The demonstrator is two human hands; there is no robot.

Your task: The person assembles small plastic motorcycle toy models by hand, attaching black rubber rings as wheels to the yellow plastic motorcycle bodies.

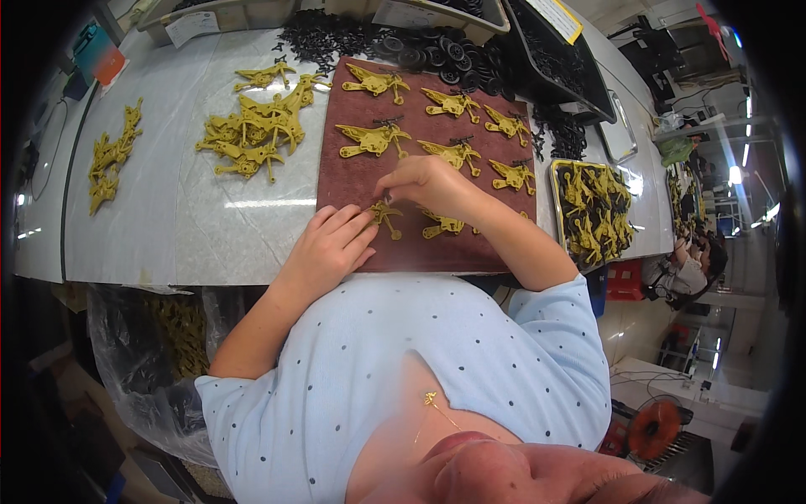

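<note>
My left hand (332,241) lies on the near left of a reddish-brown cloth mat (336,189). Its fingers are pressed together on a yellow plastic frame piece (385,217), holding it against the cloth; the fingers cover part of the piece. Just above it my right hand (430,183) is closed in a pinch, fingertips pointing down at the piece. Whatever sits in that pinch is too small to make out. More yellow frame pieces (369,140) lie in rows on the mat, several with a small black bar (388,123) at the top.
Loose yellow pieces are heaped (256,126) left of the mat, with another cluster (113,160) farther left. Behind lie small black parts (327,38) and black wheels (453,52). A black bin (558,63) and a tray of yellow-and-black assemblies (592,214) stand right.
</note>
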